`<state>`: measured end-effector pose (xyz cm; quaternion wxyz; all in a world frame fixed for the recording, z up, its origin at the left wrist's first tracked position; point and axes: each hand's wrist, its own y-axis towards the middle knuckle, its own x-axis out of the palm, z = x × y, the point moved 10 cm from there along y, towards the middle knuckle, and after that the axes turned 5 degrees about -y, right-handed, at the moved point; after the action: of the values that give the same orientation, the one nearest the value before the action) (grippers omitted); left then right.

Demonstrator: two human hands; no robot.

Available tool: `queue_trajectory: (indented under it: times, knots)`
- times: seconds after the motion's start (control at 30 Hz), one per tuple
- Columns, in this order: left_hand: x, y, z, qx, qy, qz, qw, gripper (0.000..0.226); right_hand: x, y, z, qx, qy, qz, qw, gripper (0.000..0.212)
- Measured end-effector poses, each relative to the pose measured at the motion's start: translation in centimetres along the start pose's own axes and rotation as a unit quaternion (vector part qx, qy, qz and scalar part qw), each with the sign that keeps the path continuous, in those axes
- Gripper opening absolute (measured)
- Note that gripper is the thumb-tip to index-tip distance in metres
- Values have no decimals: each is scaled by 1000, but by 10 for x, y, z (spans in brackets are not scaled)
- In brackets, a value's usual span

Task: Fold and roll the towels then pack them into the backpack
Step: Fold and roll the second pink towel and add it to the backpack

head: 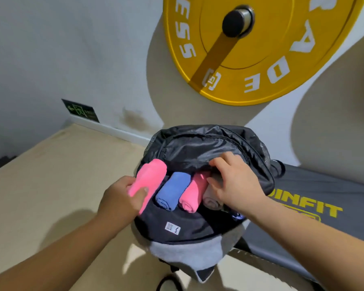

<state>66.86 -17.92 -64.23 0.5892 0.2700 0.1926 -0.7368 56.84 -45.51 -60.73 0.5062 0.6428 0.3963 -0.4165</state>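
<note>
A black and grey backpack (189, 232) lies open in the middle of the view. Rolled towels lie side by side in its mouth. My left hand (122, 199) grips a pink roll (150, 175) at the left edge of the opening. Beside it sit a blue roll (172, 191), a second pink roll (193, 194) and a grey roll (211, 201). My right hand (234, 179) rests over the grey roll, its fingers hooked on the black upper flap (198, 148) of the opening.
The backpack rests on a tan surface (51, 185). A black gym bench pad (324, 206) with yellow lettering lies to the right. A yellow weight plate (261, 49) hangs on the white wall behind. A green exit sign (80, 110) sits low on the wall at left.
</note>
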Motion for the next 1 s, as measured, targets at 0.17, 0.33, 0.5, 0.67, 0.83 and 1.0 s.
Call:
queue_trajectory:
  times: [0.17, 0.33, 0.5, 0.67, 0.83, 1.0]
  knots:
    - [23, 31, -32, -26, 68, -46, 996, 39, 21, 16, 21, 13, -88, -34, 995, 37]
    - [52, 40, -35, -32, 45, -82, 995, 34, 23, 22, 24, -5, -71, 19, 997, 19]
    - [64, 54, -36, -46, 21, -139, 989, 38, -4, 37, 33, 55, 59, 76, 994, 19]
    - [59, 74, -37, -119, -59, -97, 986, 19, -23, 42, 32, 54, 100, 103, 988, 22]
    - [66, 84, -39, -130, -51, -49, 989, 14, 3, 30, 36, 3, 54, 35, 998, 26]
    - [55, 66, 27, 101, 139, 36, 984, 19, -2, 15, 58, -69, -36, -14, 997, 42]
